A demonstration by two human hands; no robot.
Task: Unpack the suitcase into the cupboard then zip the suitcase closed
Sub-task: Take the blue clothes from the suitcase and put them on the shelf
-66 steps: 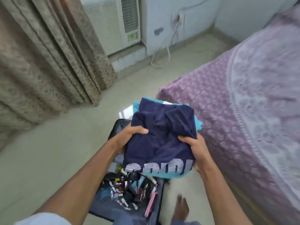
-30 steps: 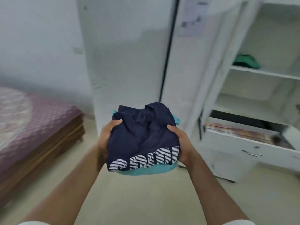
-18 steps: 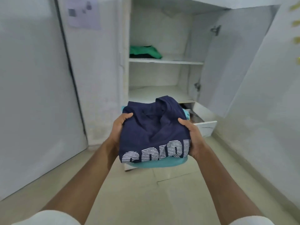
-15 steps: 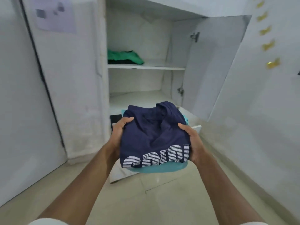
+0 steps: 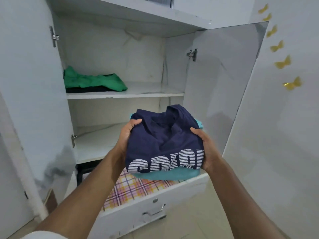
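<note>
Both hands, left (image 5: 126, 135) and right (image 5: 206, 149), clamp shirts (image 5: 164, 144) over drawer (image 5: 138, 188); loose teal underlayer may slip before shelf (image 5: 96, 142)

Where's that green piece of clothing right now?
The green garment lies on the cupboard's upper shelf, far left, atop something dark, above the held navy shirt.

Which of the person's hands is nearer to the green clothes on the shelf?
Left. The left hand grips the navy shirt below and right of the green clothes; the right hand holds the shirt's far side, farther away.
</note>
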